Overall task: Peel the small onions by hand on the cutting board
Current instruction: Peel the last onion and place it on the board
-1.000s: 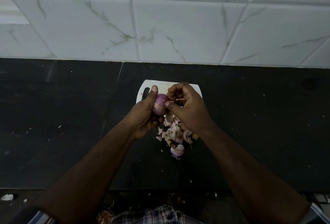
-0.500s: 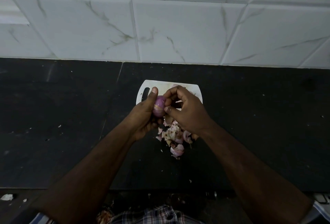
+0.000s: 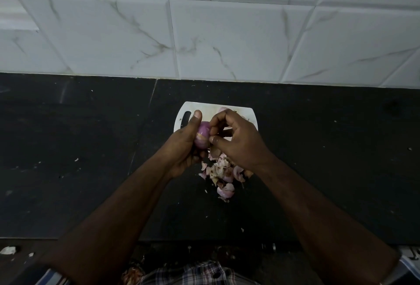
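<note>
Head view: the left hand (image 3: 185, 146) is wrapped around a small, smooth purple onion (image 3: 202, 136), held up over the near edge of the white plastic cutting board (image 3: 205, 107). The right hand (image 3: 238, 141) has thumb and forefinger pinched at the onion's side, apparently on a flap of skin, though the dim light makes that uncertain. A heap of pale pink-and-tan onion skins (image 3: 221, 173) lies on the black stone counter (image 3: 329, 159) below the hands, so several onions seem done. This one looks nearly bare; any unpeeled onions are hidden.
</note>
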### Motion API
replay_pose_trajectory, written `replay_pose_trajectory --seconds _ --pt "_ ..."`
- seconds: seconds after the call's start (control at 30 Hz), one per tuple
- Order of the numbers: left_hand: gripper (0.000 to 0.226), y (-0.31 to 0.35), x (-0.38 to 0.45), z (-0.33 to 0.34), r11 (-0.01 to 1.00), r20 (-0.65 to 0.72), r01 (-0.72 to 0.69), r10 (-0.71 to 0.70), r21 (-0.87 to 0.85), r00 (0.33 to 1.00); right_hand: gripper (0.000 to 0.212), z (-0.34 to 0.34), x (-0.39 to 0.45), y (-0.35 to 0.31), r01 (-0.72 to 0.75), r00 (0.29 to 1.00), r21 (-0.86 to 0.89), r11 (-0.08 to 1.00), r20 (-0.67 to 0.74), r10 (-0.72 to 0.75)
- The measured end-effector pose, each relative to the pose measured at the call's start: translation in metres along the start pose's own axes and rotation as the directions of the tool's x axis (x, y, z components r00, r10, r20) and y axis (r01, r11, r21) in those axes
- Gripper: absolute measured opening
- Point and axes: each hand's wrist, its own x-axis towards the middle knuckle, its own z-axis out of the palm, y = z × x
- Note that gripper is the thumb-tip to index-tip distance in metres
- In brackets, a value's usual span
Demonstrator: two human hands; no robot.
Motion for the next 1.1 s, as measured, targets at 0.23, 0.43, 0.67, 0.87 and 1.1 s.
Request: replay_pose_trajectory --seconds 0.23,0.43,0.67,0.87,1.1 --pt "0.07 0.003 0.005 -0.002 0.995 0.034 0.044 -0.041 -0.085 0.999 0.04 0.012 -0.004 0.001 0.057 0.998 -0.012 0.998 -0.034 -0.057" --pt "0.071 0.002 0.002 -0.016 0.991 0.092 0.099 -0.09 -0.094 0.992 0.034 0.005 -0.004 -0.003 -0.037 0.988 0.1 0.994 -0.145 0.051" --pt "0.054 0.006 0.001 -0.021 0.995 0.063 0.026 -0.02 -0.099 0.998 0.042 0.003 -0.004 -0.004 0.006 0.999 0.123 0.992 -0.051 0.0" --pt "0.054 0.004 0.001 -0.015 1.0 0.055 0.008 -0.008 0.01 0.998 0.042 0.0 -0.002 -0.003 -0.061 0.998 0.141 0.988 0.018 0.059" --pt "0.034 0.002 0.001 -0.007 0.998 0.029 0.012 -0.014 0.068 0.999 0.039 0.004 -0.004 0.002 -0.084 0.995 0.129 0.988 0.065 0.076"
